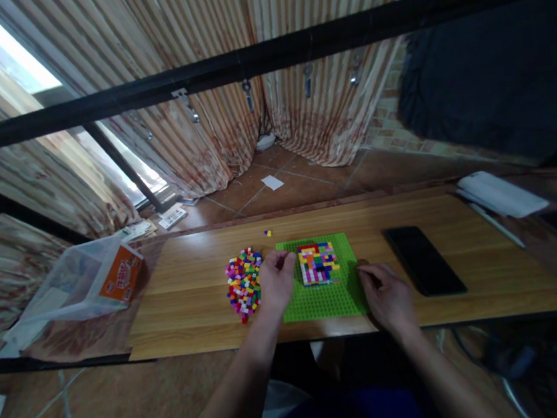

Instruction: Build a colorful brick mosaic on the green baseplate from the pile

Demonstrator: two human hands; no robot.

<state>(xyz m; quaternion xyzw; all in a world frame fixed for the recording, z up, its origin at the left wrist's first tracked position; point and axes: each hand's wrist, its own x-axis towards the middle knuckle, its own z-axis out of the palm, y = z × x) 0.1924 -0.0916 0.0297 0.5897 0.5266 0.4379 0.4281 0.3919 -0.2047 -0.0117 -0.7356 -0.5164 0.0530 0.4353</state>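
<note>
My left hand (277,279) is over the left edge of a green studded baseplate (319,305), its thumb and fingers pinched together. Whatever may be between those fingertips is too small to make out. On the baseplate sits a block of many-coloured toy bricks (317,263), with red, yellow, white, pink, purple and blue pieces. Just left of that hand lies a loose pile of small toy bricks (244,283). My right hand (387,294) rests at the baseplate's right edge with fingers curled; its fingertips are close to the edge, and their contents are hidden.
A black phone (424,259) lies right of my right hand. Beyond it are a white object (501,194) and a thin white stick (499,223). Two small bricks (268,233) sit behind the pile. A clear plastic box (81,285) stands at left. A black bar (261,56) crosses beyond the table.
</note>
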